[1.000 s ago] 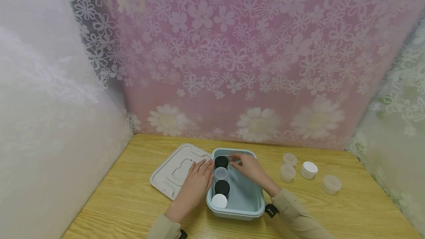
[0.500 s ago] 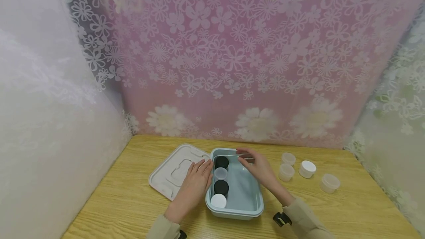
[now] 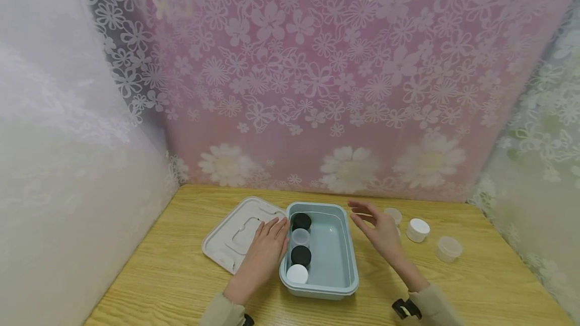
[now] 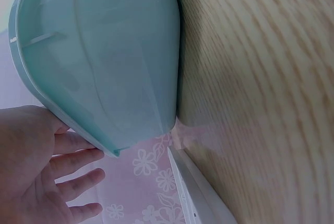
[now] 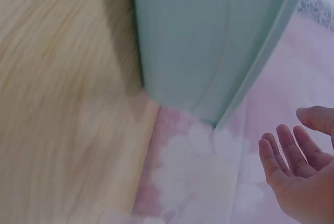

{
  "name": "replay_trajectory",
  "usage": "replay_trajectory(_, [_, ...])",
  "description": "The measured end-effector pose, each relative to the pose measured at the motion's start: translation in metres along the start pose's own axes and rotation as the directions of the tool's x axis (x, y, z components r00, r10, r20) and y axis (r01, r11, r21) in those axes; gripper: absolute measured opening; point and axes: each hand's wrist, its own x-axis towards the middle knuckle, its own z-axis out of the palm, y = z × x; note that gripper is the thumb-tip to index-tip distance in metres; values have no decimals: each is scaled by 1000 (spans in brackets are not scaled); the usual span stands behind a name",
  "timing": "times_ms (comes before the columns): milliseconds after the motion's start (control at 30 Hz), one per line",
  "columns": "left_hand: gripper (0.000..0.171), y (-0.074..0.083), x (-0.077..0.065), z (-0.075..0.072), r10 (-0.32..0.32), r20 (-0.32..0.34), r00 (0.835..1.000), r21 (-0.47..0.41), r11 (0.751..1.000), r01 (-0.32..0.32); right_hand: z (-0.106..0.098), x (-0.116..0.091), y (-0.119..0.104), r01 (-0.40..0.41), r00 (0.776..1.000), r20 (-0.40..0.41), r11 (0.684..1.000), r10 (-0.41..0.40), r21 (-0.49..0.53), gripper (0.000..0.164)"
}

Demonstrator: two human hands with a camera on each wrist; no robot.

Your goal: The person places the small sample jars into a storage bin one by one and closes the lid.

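My left hand [image 3: 268, 245] rests with straight fingers on the left rim of a light blue plastic box [image 3: 330, 250]. In the left wrist view its fingertips touch the box's edge. Inside, along the left wall, stands a row of small round containers: a black-lidded one [image 3: 301, 221], a clear one [image 3: 301, 238], another black-lidded one [image 3: 301, 256] and a white-lidded one [image 3: 297, 274]. My right hand [image 3: 379, 230] hovers just right of the box, fingers loosely bent and holding nothing. It partly hides two clear cups [image 3: 393, 214] behind it.
A pale box lid [image 3: 235, 233] lies left of the box, partly under my left hand in the head view. To the right stand a white-lidded jar [image 3: 418, 230] and a clear lidded cup [image 3: 449, 249]. A pink flowered curtain [image 3: 290, 89] hangs behind the wooden table [image 3: 149, 265].
My right hand has moved from over the box's far end out past its right rim, towards the cups. The left hand has stayed at the left rim.
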Motion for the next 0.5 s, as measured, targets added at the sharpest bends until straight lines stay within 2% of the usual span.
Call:
replay_trajectory(167, [40, 0, 0, 0, 0, -1, 1000, -16, 1000, 0, -20, -10, 13, -22, 999, -39, 1000, 22, 11, 35])
replay_trajectory(267, [40, 0, 0, 0, 3, -6, 1000, -20, 1000, -3, -32, -19, 20, -52, 996, -73, 996, 47, -75, 37])
replay_trajectory(367, [40, -1, -1, 1, 5, -8, 1000, -17, 1000, -5, -43, -27, 25, -89, 992, -105, 978, 70, -187, 38])
replay_trajectory(500, [40, -1, 0, 1, 4, -5, 1000, -17, 1000, -4, -56, -34, 30, -142, 988, -97, 950, 120, -279, 40])
